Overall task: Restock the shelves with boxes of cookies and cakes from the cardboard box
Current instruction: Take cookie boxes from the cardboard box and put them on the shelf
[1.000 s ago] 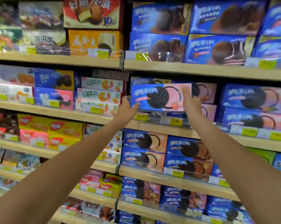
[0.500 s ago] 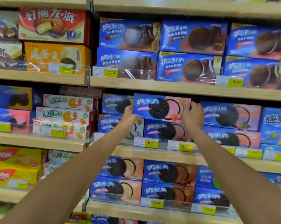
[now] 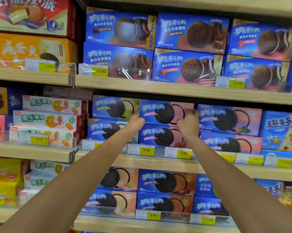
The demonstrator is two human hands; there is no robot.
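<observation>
Head view: cookie box [image 3: 165,113] now sits on stack [image 3: 158,137].

We have one view only: head-worn wide-angle camera, facing the light wooden store shelves [image 3: 158,88] head-on, close in, roughly centred on the blue-and-pink cardboard cookie box [image 3: 165,113].

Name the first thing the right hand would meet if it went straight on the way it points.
The right hand grips the right end of the pink Oreo box, so that box comes first. It would probably slide deeper over the matching box beneath. What lies behind is hidden.
</observation>
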